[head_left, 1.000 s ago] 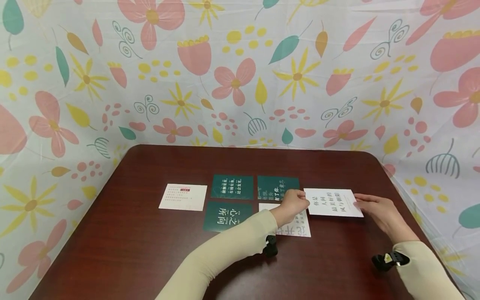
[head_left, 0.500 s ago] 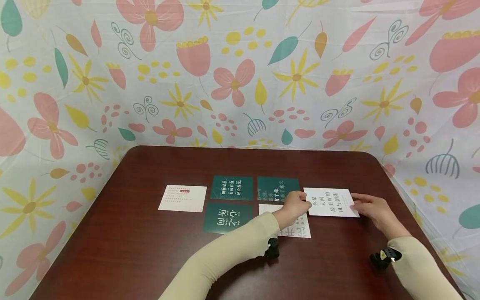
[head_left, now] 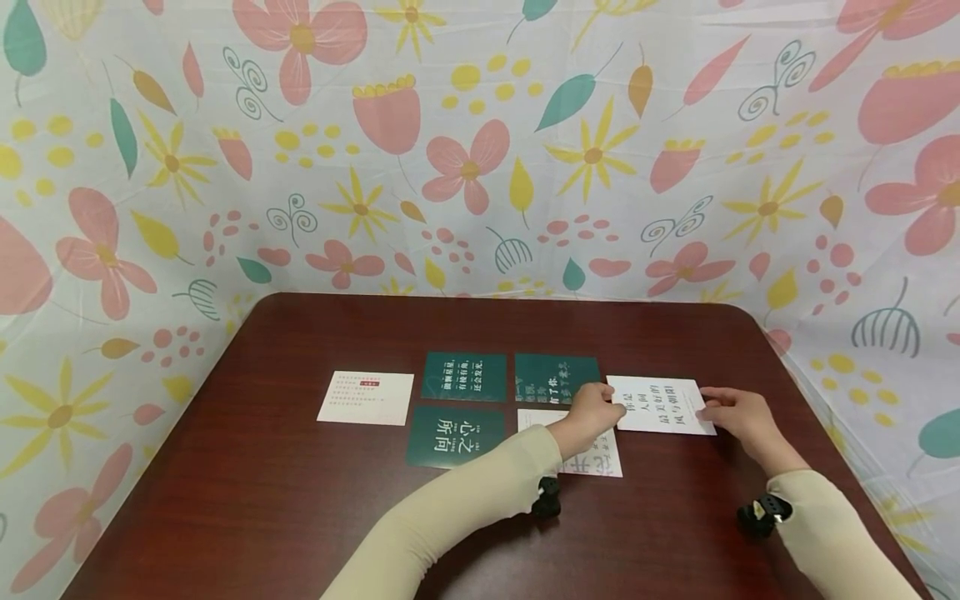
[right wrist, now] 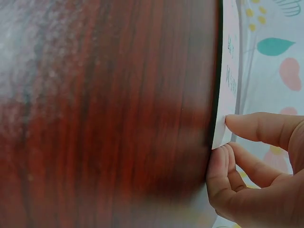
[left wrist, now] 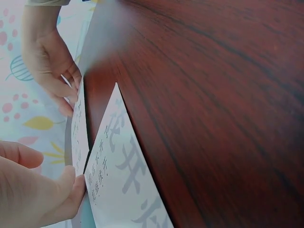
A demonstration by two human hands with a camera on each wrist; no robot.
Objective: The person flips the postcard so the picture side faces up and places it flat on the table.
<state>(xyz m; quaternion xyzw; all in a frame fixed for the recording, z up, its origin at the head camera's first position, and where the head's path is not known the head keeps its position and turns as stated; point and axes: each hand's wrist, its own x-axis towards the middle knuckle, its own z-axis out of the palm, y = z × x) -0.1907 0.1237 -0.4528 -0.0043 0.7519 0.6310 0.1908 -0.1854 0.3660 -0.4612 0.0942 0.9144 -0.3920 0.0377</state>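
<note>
A white card [head_left: 663, 406] with dark handwritten-style characters lies at the right end of a group of cards. My left hand [head_left: 587, 417] pinches its left edge between thumb and fingers. At the opposite edge, my right hand [head_left: 746, 421] holds the card's near corner. In the right wrist view, the thumb is on top of the card [right wrist: 227, 85] and the curled fingers are at its edge. Under my left forearm is a white card with large grey characters [left wrist: 126, 166], partly hidden in the head view. A green card [head_left: 551, 375] lies just behind my left hand.
Two more green cards [head_left: 465, 377] lie one behind the other toward the middle. Farther left is a cream card with red print [head_left: 365, 397]. The dark red wooden table [head_left: 262, 500] has rounded far corners, and a flower-patterned cloth [head_left: 480, 125] hangs around it.
The white card has shifted slightly left, with its right edge drawn in. My right hand has moved left with it, while my left hand has moved only a little.
</note>
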